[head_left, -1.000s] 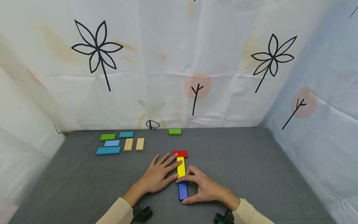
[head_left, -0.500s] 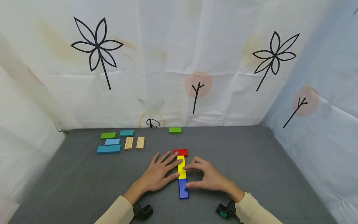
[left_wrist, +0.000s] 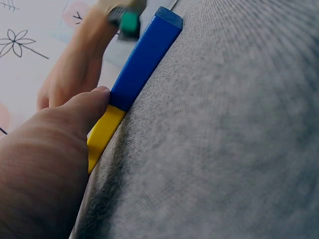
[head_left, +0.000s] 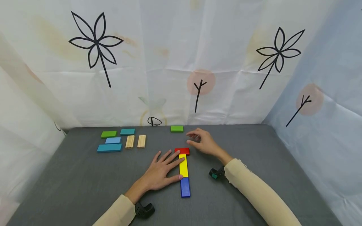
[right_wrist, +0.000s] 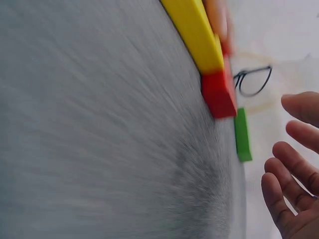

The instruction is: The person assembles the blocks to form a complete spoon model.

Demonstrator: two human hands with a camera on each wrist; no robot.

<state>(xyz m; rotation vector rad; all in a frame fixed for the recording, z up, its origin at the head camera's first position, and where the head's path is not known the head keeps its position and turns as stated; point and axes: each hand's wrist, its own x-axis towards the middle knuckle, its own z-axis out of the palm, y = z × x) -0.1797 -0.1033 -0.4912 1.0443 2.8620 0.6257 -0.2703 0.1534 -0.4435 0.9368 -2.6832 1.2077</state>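
Note:
On the grey table a red block [head_left: 182, 151] lies crosswise above a yellow block [head_left: 183, 166], and a blue block [head_left: 185, 187] continues the line towards the person. My left hand [head_left: 159, 172] rests with spread, straight fingers along the left side of these blocks. Its fingertips touch the red and yellow ones, and its thumb lies where yellow meets blue, as the left wrist view also shows on the blue block [left_wrist: 147, 57]. My right hand [head_left: 204, 142] hovers with loosely bent fingers, holding nothing, right of a green block [head_left: 177, 129] and beyond the red one.
At the back left lie a second green block [head_left: 108, 134], a teal block [head_left: 127, 131], a light blue block [head_left: 113, 140], a longer blue-teal block [head_left: 109, 148] and two wooden blocks [head_left: 141, 141]. A printed white cloth [head_left: 169, 62] hangs behind the table.
My right hand has let go of the blue block and moved away, up towards the green block at the back. The left hand has stayed by the blocks.

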